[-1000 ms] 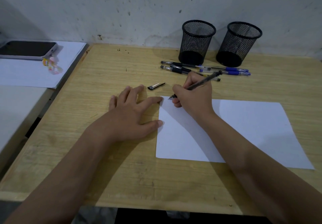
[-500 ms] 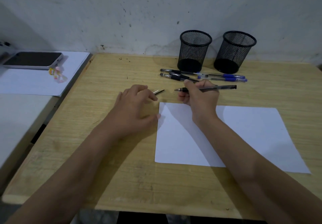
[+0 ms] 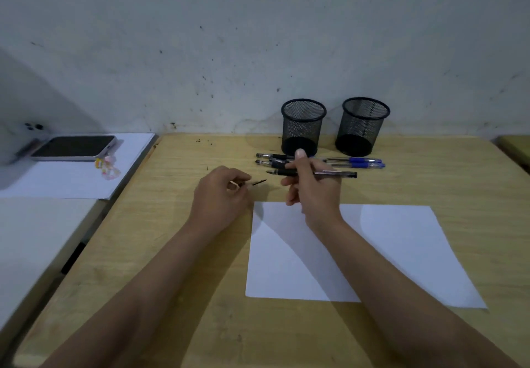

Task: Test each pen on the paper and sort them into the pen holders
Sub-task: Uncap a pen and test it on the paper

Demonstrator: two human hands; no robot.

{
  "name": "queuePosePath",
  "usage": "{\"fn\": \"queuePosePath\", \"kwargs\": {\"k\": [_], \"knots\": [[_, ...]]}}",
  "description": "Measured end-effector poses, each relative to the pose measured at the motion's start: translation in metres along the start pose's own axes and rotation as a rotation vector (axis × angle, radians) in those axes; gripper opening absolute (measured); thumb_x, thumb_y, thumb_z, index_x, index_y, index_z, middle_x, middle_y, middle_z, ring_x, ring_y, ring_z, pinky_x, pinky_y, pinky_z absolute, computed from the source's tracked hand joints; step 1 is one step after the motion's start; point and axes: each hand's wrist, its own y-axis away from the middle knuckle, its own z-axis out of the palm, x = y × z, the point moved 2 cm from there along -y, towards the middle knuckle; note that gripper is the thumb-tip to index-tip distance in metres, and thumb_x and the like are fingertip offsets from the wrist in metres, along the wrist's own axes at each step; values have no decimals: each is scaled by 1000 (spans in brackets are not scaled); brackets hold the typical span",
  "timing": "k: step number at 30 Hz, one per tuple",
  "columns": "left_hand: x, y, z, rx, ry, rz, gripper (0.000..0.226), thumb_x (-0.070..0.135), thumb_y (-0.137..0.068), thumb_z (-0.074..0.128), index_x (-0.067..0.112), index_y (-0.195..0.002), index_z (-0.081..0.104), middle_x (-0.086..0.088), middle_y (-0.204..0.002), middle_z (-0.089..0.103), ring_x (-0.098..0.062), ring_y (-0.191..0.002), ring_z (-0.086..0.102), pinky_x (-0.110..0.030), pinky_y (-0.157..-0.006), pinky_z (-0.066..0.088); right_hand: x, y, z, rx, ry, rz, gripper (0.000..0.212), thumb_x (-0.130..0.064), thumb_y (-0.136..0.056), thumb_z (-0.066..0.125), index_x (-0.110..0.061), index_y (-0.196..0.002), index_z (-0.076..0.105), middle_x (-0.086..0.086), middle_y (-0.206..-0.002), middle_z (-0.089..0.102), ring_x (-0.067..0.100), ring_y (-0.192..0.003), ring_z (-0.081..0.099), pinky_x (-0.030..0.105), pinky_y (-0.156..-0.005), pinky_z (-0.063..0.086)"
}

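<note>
My right hand (image 3: 314, 188) holds an uncapped black pen (image 3: 335, 174) level above the desk, tip pointing left. My left hand (image 3: 222, 194) pinches the pen cap (image 3: 256, 182) just left of that tip. A white sheet of paper (image 3: 395, 250) lies flat under my right forearm. Several more pens, black (image 3: 271, 156) and blue (image 3: 358, 163), lie in a row behind my hands. Two black mesh pen holders stand by the wall, the left one (image 3: 303, 127) and the right one (image 3: 363, 125).
A phone (image 3: 73, 147) and a small colourful trinket (image 3: 107, 167) rest on white paper (image 3: 71, 178) on a lower surface to the left. A gap separates that surface from the wooden desk (image 3: 172, 253). The wall runs close behind the holders.
My right hand lifted the pen off the paper and turned it level. My left hand left the paper's edge and took hold of the cap that lay on the desk.
</note>
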Motion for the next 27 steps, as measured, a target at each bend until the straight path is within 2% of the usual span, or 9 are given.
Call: {"fn": "queuePosePath", "kwargs": {"k": [3, 6, 9, 13, 15, 20, 23, 25, 27], "knots": [[12, 2, -8, 46, 143, -2, 13, 14, -78, 73, 22, -87, 69, 7, -87, 67, -12, -79, 62, -26, -73, 53, -10, -1, -3, 26, 9, -57, 36, -33, -95, 53, -12, -68, 65, 4, -48, 61, 16, -33, 46, 22, -36, 40], [30, 3, -15, 68, 203, 53, 14, 11, -76, 75, 20, -85, 70, 6, -85, 67, -11, -78, 62, -9, -66, 44, -17, 0, -5, 10, 38, -106, 38, -34, -94, 55, -10, -66, 66, 5, -47, 61, 20, -34, 45, 22, -36, 38], [50, 8, -19, 43, 229, 147, 13, 6, -76, 74, 14, -85, 70, 3, -85, 66, -7, -80, 61, -3, -69, 38, -25, 3, -8, -38, 40, -131, 36, -32, -93, 57, -10, -65, 64, 3, -43, 58, 16, -30, 42, 22, -35, 35], [66, 13, -22, 33, 263, 235, 12, 4, -76, 73, 10, -86, 70, 3, -85, 67, -4, -81, 61, -4, -71, 37, -38, 9, -12, -80, 55, -197, 29, -25, -88, 64, -11, -65, 53, 4, -46, 57, 7, -33, 44, 18, -39, 35], [71, 15, -24, 58, 280, 255, 12, 3, -76, 72, 11, -85, 70, 3, -85, 67, -3, -80, 62, -4, -71, 38, -44, 12, -16, -103, 12, -200, 31, -23, -84, 70, -13, -63, 49, 4, -46, 56, 8, -31, 42, 18, -37, 34], [81, 23, -26, 149, 288, 304, 12, 0, -76, 73, 5, -86, 70, -4, -84, 68, -4, -79, 62, -5, -70, 40, -57, 22, -30, -232, -92, -237, 7, -10, -81, 70, -14, -75, 68, 4, -54, 59, 14, -36, 45, 23, -37, 43], [86, 28, -25, 151, 298, 370, 14, 0, -75, 73, 5, -88, 71, -4, -84, 69, -6, -80, 63, -11, -71, 44, -57, 26, -39, -203, -125, -264, 11, -7, -84, 66, -15, -78, 71, 2, -52, 55, 13, -42, 48, 23, -41, 47], [89, 29, -24, 135, 317, 392, 14, 0, -75, 72, 6, -88, 72, -2, -84, 69, -8, -79, 64, -19, -72, 51, -55, 27, -43, -193, -115, -281, 8, -11, -83, 66, -15, -78, 70, -1, -50, 55, 14, -41, 49, 24, -44, 47], [92, 30, -23, 122, 335, 403, 14, -1, -74, 71, 6, -87, 72, -2, -83, 69, -8, -78, 65, -19, -72, 51, -53, 29, -47, -209, -104, -300, 6, -19, -79, 67, -15, -79, 70, 3, -53, 56, 14, -42, 51, 25, -47, 48]]}}
